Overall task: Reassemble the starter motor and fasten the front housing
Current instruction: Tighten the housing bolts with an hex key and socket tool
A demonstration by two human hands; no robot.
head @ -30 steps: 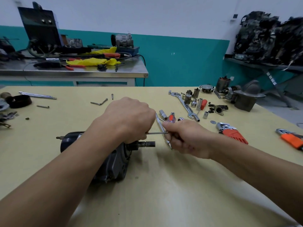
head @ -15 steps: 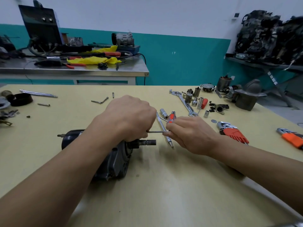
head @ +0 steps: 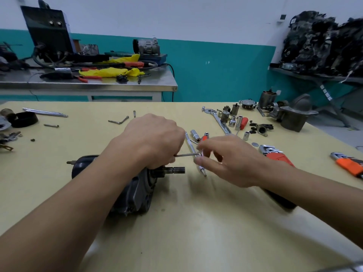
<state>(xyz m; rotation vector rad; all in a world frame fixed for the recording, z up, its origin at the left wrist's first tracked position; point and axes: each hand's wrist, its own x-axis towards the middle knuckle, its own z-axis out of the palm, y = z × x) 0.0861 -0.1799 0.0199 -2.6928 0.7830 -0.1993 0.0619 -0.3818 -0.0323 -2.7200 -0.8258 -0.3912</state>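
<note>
The dark starter motor (head: 137,193) lies on its side on the yellow table (head: 196,222), its splined shaft (head: 176,170) pointing right. My left hand (head: 153,140) curls over the motor's front housing and hides the spot where a thin hex key (head: 186,155) goes in. The key runs level to the right from under those fingers. My right hand (head: 231,163) pinches the key's bent end between thumb and forefinger, with the other fingers spread. A chrome extension bar (head: 189,142) lies on the table just behind the key.
Sockets and a chrome wrench (head: 220,122) lie at the right rear, next to a grey cast housing (head: 294,114). Orange-handled tools (head: 275,156) (head: 347,163) sit to the right. Loose bolts (head: 117,121) and a black ring (head: 24,119) are on the left.
My right hand has gone from a closed grip on the key's end to a thumb-and-forefinger pinch with the other fingers spread. The left hand and the motor stay put.
</note>
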